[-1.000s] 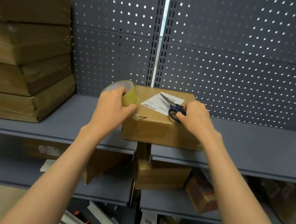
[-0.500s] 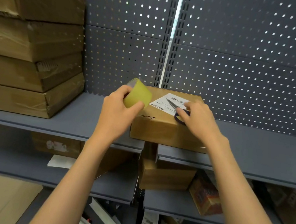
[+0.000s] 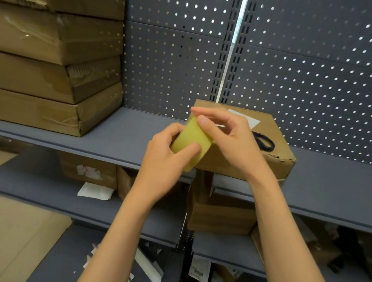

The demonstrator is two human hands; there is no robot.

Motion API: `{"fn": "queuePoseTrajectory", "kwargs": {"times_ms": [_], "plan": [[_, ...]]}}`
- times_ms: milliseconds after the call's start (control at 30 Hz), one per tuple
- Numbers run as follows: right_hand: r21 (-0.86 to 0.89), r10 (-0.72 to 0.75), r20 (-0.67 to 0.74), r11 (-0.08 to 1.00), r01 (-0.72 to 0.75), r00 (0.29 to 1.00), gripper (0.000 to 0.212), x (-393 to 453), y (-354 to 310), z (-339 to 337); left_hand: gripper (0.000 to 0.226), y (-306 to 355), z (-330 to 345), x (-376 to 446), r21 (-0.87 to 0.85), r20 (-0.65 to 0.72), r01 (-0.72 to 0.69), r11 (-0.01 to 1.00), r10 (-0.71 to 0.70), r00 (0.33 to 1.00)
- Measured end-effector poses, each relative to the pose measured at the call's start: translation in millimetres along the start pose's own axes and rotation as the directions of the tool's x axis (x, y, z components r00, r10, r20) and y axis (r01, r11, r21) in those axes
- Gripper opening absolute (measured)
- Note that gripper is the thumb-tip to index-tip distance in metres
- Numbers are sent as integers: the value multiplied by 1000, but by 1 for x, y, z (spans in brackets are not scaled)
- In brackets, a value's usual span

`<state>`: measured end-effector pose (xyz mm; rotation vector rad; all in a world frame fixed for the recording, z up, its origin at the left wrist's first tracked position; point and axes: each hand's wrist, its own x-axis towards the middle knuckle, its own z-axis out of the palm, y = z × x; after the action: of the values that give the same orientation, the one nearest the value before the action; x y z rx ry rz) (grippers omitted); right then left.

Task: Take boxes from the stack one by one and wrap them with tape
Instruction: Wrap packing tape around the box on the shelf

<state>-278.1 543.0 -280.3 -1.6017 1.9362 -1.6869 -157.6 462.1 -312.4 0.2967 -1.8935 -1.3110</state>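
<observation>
Yellow tape roll (image 3: 192, 141) sits gripped in the left hand (image 3: 165, 157), while the right hand (image 3: 229, 137) pinches what seems its loose end. Just behind, a cardboard box (image 3: 273, 163) rests on the shelf (image 3: 120, 140), scissors (image 3: 263, 142) on top. The stack (image 3: 49, 48) stands far left.

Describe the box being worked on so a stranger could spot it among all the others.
Start at the grey pegboard wall and drop to the upper shelf beneath it. Right of the tall cardboard stack, one box sits alone behind both hands. Only it carries a white label and dark-handled scissors on top.
</observation>
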Motion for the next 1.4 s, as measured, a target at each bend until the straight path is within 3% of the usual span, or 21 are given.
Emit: {"fn": "queuePoseTrajectory", "kwargs": {"times_ms": [233,533,867,1033,1133,1267,1400], "plan": [[55,59,-37,997,-57,998,17,-6,6,6,21,-7,-1,-8,50,3,31,998,-31,1000],[176,192,-29,967,-184,981,14,-15,16,-1,15,-12,-1,-18,53,126,23,998,-29,992],[112,204,-83,974,-195,975,9,-15,14,1,15,-11,2,-16,38,120,1,999,-6,993],[-126,24,-238,991,-56,971,7,-17,8,14,17,-13,2,-12,80,112,-6,997,-3,994],[-205,-85,-276,978,27,957,7,-22,2,19,16,-10,2,-8,22,127,-4,1000,2,992],[-236,-35,-233,971,-22,972,7,-24,4,14,10,-10,3,-8,-47,181,12,999,-3,983],[19,140,-25,990,-139,990,7,-22,7,-4,11,-12,1,-14,-131,243,31,991,2,970]]}}
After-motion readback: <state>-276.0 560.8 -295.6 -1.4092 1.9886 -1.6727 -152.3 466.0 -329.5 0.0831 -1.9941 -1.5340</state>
